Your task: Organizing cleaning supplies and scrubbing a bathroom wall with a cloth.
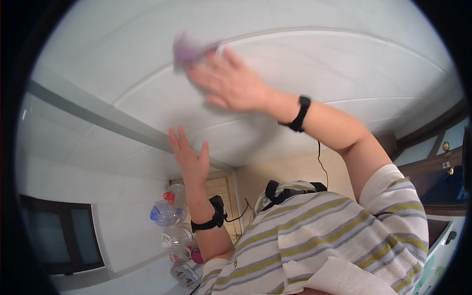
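A crumpled purple cloth (pixel 189 50), smeared by motion, lies against a white tiled wall (pixel 314 64) with raised curved lines. At its lower edge are the fingertips of my right hand (pixel 231 81), which holds the cloth against the wall; how the fingers grip it is blurred. Lower and to the left, my left hand (pixel 191 160) is open with its fingers apart and holds nothing. It is nearest to a grey corner strip (pixel 123 120) running down the wall; whether it touches the strip I cannot tell. Both wrists wear black bands.
Several large clear plastic bottles (pixel 169 216), with red and blue caps, stand at the lower left. Dark-framed windows (pixel 64 236) sit at far left. A dark wooden door (pixel 432 152) with brass knobs is at right. A thin black cable (pixel 322 162) hangs by my right arm.
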Available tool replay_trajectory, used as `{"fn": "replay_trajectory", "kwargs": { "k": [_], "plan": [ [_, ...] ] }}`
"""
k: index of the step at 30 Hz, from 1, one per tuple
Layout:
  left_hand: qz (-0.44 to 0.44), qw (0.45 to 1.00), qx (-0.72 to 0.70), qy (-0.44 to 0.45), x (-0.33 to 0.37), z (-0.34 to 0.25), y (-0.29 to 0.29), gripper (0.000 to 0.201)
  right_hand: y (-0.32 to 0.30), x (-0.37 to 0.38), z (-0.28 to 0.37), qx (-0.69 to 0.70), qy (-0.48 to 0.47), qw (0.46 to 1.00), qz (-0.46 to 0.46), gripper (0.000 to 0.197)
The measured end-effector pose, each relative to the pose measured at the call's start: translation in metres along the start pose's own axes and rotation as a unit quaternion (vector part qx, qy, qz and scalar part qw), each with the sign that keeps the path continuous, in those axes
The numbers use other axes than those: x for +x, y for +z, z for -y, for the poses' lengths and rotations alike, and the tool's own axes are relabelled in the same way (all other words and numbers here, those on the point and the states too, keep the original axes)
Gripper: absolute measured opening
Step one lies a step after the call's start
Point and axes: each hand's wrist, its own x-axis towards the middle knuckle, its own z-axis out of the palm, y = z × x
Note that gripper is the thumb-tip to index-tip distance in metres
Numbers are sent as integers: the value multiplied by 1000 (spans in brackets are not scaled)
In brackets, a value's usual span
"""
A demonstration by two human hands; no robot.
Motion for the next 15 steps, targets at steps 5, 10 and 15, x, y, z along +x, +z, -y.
{"fn": "replay_trajectory", "kwargs": {
  "k": [5,10,15],
  "plan": [
    [3,1000,16,20,-11,25,11,76,89,-140,25,-135,-256,933,212,52],
    [21,1000,-12,-18,-23,40,15,74,19,-113,-14,-116,-152,977,93,57],
    [26,998,-56,8,-10,20,16,74,-71,19,-38,-77,67,979,-174,52]
  ]
}}
